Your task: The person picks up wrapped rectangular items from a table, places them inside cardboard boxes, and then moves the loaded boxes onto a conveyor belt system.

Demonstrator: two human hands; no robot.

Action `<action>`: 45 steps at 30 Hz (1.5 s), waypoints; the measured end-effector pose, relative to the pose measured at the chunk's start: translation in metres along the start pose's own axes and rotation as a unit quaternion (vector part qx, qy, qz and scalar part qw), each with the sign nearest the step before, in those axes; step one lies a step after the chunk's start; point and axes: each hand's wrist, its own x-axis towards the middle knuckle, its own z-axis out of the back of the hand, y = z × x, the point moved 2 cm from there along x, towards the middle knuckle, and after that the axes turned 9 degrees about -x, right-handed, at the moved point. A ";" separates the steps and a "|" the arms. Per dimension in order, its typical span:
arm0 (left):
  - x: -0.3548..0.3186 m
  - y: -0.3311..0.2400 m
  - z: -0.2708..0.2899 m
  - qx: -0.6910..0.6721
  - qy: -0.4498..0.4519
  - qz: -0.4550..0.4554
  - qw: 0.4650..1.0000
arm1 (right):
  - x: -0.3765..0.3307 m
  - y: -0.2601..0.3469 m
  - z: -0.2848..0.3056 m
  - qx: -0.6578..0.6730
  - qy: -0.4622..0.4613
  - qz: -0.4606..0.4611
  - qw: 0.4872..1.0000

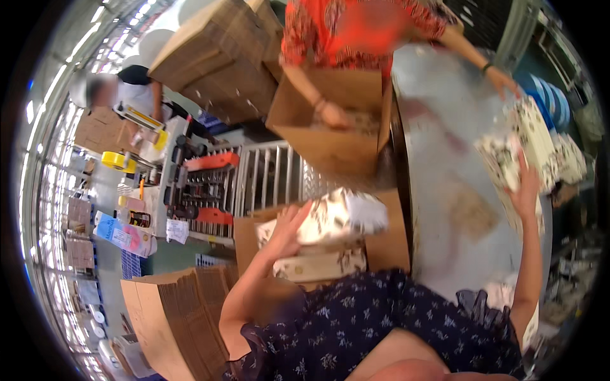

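Observation:
My left hand (286, 233) grips the end of a cream packet with a dark leafy print (343, 216), held tilted above an open carton (389, 238) close to my body. Inside that carton lies a similar printed packet (321, 265). Out to the right, my right hand (525, 187) is closed on another printed packet (501, 159) at the far side of the metal table (438, 209). More packets of the same print (534, 130) are piled beside it. Both packets look soft and wrapped; their contents are hidden.
Opposite, a person in a red patterned top (337, 32) has one hand in a second carton (327, 149) and reaches toward the pile. A roller conveyor (270, 171), folded cardboard (181, 311) and large cartons (213, 63) are left. Another person (143, 95) stands farther off.

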 end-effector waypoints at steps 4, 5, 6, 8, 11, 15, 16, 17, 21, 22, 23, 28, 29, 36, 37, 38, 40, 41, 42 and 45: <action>-0.013 0.102 -0.111 0.188 0.108 0.071 0.974 | -0.022 0.123 0.205 0.444 -0.159 0.196 0.860; -0.018 0.115 -0.145 0.206 0.075 -0.002 0.976 | -0.034 0.151 0.236 0.475 -0.173 0.247 0.827; -0.017 0.110 -0.153 0.199 0.081 0.009 0.977 | -0.047 0.182 0.258 0.497 -0.197 0.302 0.789; -0.030 0.123 -0.156 0.137 0.123 0.067 0.981 | -0.067 0.254 0.296 0.511 -0.229 0.416 0.716; -0.052 0.136 -0.155 0.027 0.129 0.064 0.989 | -0.098 0.356 0.313 0.465 -0.190 0.530 0.683; -0.094 0.140 -0.146 0.174 0.032 -0.107 0.978 | -0.111 0.524 0.211 0.352 -0.119 0.539 0.756; -0.099 0.137 -0.140 0.186 0.010 -0.156 0.970 | -0.111 0.552 0.175 0.344 -0.105 0.517 0.777; -0.103 0.133 -0.131 0.200 -0.015 -0.203 0.958 | -0.111 0.567 0.147 0.335 -0.094 0.497 0.795; -0.132 0.109 -0.009 -0.097 -0.114 0.099 0.984 | -0.107 0.517 0.114 0.404 -0.063 0.456 0.791; -0.157 0.124 0.011 0.159 -0.211 -0.015 0.964 | -0.100 0.484 0.117 0.406 -0.048 0.403 0.819; -0.182 0.134 0.031 0.163 -0.272 0.076 0.945 | -0.095 0.449 0.113 0.406 -0.029 0.346 0.846; -0.203 0.179 0.020 -0.176 0.000 0.232 0.957 | -0.089 0.326 0.016 0.361 0.100 0.014 0.927; -0.193 0.157 0.005 -0.220 -0.005 0.108 0.970 | -0.087 0.322 0.000 0.380 0.174 0.028 0.908; -0.092 0.185 -0.137 -0.099 0.243 0.176 0.949 | -0.127 0.417 0.140 0.437 0.143 0.333 0.823; -0.085 0.158 -0.118 -0.026 0.203 0.024 0.978 | -0.130 0.437 0.129 0.425 0.141 0.378 0.811; -0.089 0.158 -0.123 0.039 0.227 0.073 0.970 | -0.130 0.461 0.108 0.360 0.150 0.419 0.820; -0.112 0.126 -0.100 0.065 0.331 0.035 0.941 | -0.134 0.491 0.097 0.256 0.139 0.463 0.837; -0.109 0.118 -0.098 0.065 0.402 -0.010 0.913 | -0.134 0.495 0.099 0.229 0.122 0.459 0.850; -0.119 0.113 -0.102 0.055 0.464 -0.052 0.882 | -0.130 0.498 0.099 0.228 0.116 0.471 0.844; -0.115 0.124 -0.093 0.077 0.357 -0.065 0.929 | -0.113 0.495 0.110 0.222 0.084 0.487 0.841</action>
